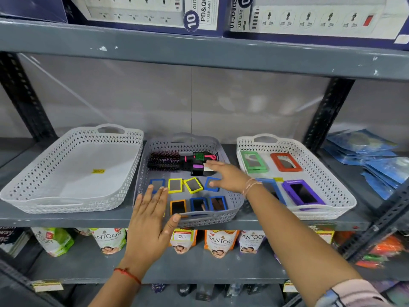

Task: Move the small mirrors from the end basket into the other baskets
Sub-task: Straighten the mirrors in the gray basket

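Observation:
Three baskets stand side by side on a grey shelf. The left white basket (124, 138) holds only a yellow sticker. The middle grey basket (234, 202) holds hair brushes (168, 160) and several small framed mirrors: blue (157, 183), yellow (175, 185), yellow tilted (193, 185), orange (178, 207), blue ones at the front. The right white basket (332, 173) holds larger mirrors in green (253, 161), red (285, 162) and purple (303, 193) frames. My left hand (150, 220) hovers flat over the grey basket's front left. My right hand (228, 177) reaches over it, fingers spread, by a blue mirror (212, 183).
A shelf above carries boxed power strips (155, 12). Blue packets (380, 160) lie at the right of the same shelf. The shelf below holds soap pouches (108, 240). Dark perforated uprights (327, 111) frame the shelf.

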Action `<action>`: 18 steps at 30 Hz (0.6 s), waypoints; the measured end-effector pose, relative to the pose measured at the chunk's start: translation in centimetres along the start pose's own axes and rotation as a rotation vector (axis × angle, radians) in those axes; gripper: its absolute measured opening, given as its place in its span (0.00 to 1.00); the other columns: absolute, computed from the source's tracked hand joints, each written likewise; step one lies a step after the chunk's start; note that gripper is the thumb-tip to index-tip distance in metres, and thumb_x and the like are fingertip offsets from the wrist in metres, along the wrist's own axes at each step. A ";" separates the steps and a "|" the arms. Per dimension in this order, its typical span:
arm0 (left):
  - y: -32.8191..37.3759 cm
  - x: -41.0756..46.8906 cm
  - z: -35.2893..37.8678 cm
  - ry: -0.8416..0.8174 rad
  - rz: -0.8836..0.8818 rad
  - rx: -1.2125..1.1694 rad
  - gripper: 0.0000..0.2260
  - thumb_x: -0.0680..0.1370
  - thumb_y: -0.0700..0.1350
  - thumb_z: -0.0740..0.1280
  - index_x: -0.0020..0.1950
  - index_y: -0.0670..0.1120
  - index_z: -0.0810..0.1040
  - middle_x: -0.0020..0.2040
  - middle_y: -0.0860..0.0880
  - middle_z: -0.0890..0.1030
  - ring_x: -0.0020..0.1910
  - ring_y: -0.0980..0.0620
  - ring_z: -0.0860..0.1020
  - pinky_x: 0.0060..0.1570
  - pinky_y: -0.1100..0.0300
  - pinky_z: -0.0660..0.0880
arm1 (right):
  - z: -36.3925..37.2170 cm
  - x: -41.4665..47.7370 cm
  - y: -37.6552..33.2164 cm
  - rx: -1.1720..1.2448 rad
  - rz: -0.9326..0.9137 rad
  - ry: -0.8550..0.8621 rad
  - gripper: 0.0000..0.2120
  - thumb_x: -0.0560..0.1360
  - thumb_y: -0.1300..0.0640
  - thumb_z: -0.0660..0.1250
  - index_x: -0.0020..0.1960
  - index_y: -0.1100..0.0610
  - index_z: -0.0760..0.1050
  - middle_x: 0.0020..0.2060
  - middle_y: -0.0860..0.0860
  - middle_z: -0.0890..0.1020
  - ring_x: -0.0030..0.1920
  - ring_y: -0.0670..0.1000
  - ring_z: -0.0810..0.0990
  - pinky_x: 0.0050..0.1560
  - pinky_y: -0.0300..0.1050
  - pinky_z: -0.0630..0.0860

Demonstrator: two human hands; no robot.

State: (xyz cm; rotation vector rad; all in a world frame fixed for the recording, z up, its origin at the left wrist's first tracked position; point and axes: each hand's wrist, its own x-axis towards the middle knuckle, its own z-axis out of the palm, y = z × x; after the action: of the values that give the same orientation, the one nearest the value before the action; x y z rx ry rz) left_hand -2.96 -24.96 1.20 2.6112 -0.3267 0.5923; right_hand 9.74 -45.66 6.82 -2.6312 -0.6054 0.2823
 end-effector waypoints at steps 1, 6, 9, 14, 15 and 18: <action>-0.2 0.0 -0.1 -0.001 -0.007 0.001 0.38 0.75 0.66 0.40 0.68 0.38 0.65 0.68 0.40 0.69 0.71 0.42 0.56 0.70 0.52 0.46 | 0.5 0.7 -0.3 -0.017 -0.005 -0.068 0.32 0.76 0.61 0.65 0.76 0.55 0.54 0.76 0.53 0.58 0.74 0.52 0.61 0.72 0.41 0.56; -0.8 -0.2 -0.2 -0.006 -0.011 -0.007 0.37 0.76 0.66 0.40 0.69 0.39 0.63 0.69 0.41 0.68 0.71 0.41 0.57 0.70 0.53 0.47 | 1.8 4.0 -0.9 -0.169 0.045 -0.221 0.38 0.76 0.62 0.64 0.77 0.49 0.45 0.57 0.64 0.78 0.34 0.52 0.75 0.45 0.45 0.75; -0.8 -0.2 -0.2 -0.001 -0.020 -0.023 0.37 0.75 0.66 0.40 0.69 0.40 0.63 0.70 0.42 0.67 0.72 0.42 0.56 0.70 0.51 0.50 | 2.0 5.5 -1.3 -0.201 0.013 -0.232 0.39 0.74 0.68 0.65 0.76 0.52 0.48 0.67 0.59 0.73 0.34 0.49 0.74 0.46 0.47 0.76; -0.8 -0.1 -0.2 -0.009 -0.017 -0.019 0.37 0.76 0.66 0.39 0.70 0.40 0.63 0.69 0.42 0.68 0.72 0.41 0.57 0.69 0.50 0.50 | 3.0 6.6 -1.1 -0.176 -0.009 -0.252 0.35 0.70 0.72 0.67 0.71 0.57 0.57 0.66 0.62 0.72 0.62 0.62 0.75 0.62 0.59 0.74; -0.8 -0.2 -0.2 -0.010 -0.015 -0.019 0.36 0.76 0.66 0.39 0.70 0.40 0.63 0.69 0.42 0.68 0.72 0.41 0.57 0.69 0.50 0.50 | 3.2 6.7 -1.1 -0.174 -0.013 -0.249 0.33 0.69 0.72 0.67 0.70 0.58 0.58 0.66 0.61 0.72 0.61 0.61 0.76 0.62 0.59 0.74; -0.7 -0.2 -0.2 -0.012 -0.019 -0.021 0.36 0.76 0.65 0.39 0.70 0.40 0.62 0.70 0.42 0.67 0.72 0.41 0.56 0.69 0.50 0.50 | 3.3 6.9 -1.1 -0.186 -0.025 -0.222 0.30 0.69 0.70 0.69 0.67 0.59 0.60 0.61 0.61 0.76 0.58 0.61 0.78 0.59 0.58 0.76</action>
State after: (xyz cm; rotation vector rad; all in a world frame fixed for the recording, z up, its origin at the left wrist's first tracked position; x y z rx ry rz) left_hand -2.95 -24.19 1.03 2.5956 -0.3097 0.5641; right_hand 14.51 -40.44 3.70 -2.7894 -0.7694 0.5393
